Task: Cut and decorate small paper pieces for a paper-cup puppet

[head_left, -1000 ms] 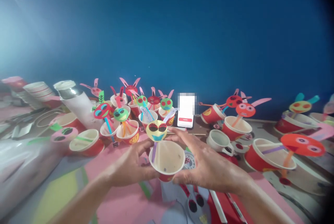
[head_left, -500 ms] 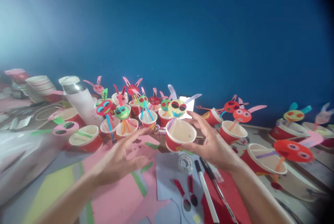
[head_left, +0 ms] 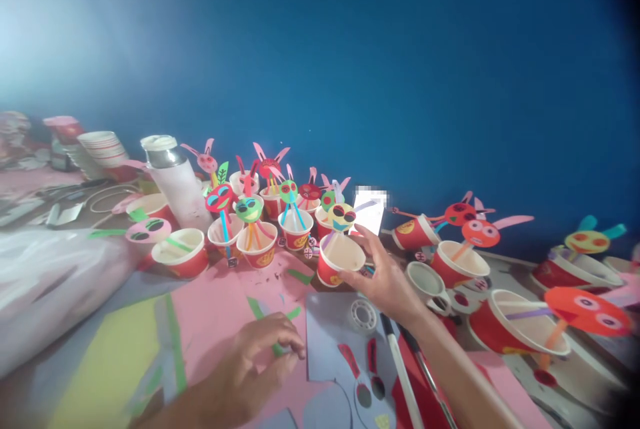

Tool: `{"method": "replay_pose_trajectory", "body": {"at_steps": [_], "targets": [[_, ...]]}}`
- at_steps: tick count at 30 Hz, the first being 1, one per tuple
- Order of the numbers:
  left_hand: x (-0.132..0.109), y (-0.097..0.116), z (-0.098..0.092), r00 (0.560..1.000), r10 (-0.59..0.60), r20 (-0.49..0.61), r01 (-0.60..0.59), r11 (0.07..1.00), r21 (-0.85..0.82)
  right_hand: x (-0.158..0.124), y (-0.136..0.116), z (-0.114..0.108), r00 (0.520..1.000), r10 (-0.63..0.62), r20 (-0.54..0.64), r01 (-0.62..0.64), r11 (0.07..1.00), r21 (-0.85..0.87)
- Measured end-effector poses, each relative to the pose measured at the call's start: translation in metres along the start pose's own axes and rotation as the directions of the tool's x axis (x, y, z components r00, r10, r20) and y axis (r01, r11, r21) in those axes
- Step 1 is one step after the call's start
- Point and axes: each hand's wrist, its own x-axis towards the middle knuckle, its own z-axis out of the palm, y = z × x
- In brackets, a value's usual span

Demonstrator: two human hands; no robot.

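curving about the right side of the yellow-faced cup, our right hand has its thumb low by the front and its fingers up by the rim; whether it truly grips, we can't tell! the cup stands upright, just behind the grey sheet, its yellow face perched above the rim.

and down at the near side, our left hand is open and well apart from the cup, fingers loosely curled, hovering or resting over the pink paper; we can't say which. a green strip shows by its fingers.

on the grey sheet we've got the tape, with a pair of red-and-dark shapes nearer us, and pens along the right. beyond the cup, the phone glows bright! a mug sits right of our right hand, and more faced cups crowd the left, the green one among them, with the flask behind.
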Motion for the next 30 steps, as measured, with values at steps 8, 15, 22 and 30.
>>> {"method": "replay_pose_trajectory", "body": {"at_steps": [8, 15, 22, 30], "targets": [[-0.001, -0.006, 0.001, 1.0, -0.004, 0.023, 0.004, 1.0, -0.004, 0.007, -0.008, 0.027, 0.997, -0.03, 0.075, 0.032, 0.999, -0.031], [0.019, -0.01, -0.017, 0.999, -0.024, -0.047, 0.036, 0.965, 0.262, 0.007, -0.014, 0.007, 0.997, -0.067, -0.035, 0.066, 0.997, -0.031], [0.084, -0.036, -0.018, 0.997, -0.075, 0.021, 0.052, 0.839, 0.542, 0.0, -0.018, -0.009, 0.993, -0.093, -0.069, 0.087, 0.993, -0.084], [0.104, -0.051, -0.014, 0.99, -0.133, 0.041, 0.079, 0.779, 0.622, 0.0, -0.014, -0.006, 0.999, -0.051, -0.016, 0.05, 0.995, -0.081]]}}
